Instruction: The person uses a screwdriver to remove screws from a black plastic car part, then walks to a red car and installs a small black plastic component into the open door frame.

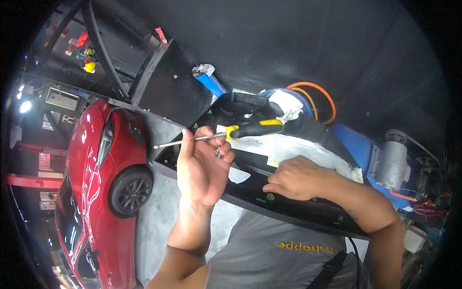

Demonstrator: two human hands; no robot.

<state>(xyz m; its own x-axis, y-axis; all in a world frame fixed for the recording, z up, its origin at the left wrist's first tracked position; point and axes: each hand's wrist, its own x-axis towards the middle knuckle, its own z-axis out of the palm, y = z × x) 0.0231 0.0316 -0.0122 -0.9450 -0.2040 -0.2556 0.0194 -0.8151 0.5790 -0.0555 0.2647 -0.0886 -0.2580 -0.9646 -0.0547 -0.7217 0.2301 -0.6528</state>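
With left hand (204, 173), pinching a screwdriver (243, 131) by its shaft, plus small metal piece (218, 153); with right hand (298, 178), curled over dark panel (250, 190) beneath, impossible to see whether gripping anything. Likely fastening or unfastening; calls next for steady placing.

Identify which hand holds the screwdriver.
The left hand, palm showing, grips the yellow-and-black screwdriver by its shaft. The right hand, back showing, is curled at the black panel with no such tool visible.

The left hand (204, 168) lies palm up, thumb straight, fingers curled; the right hand (298, 178) knuckles up, fingers folded, its arm (373, 207) bent.
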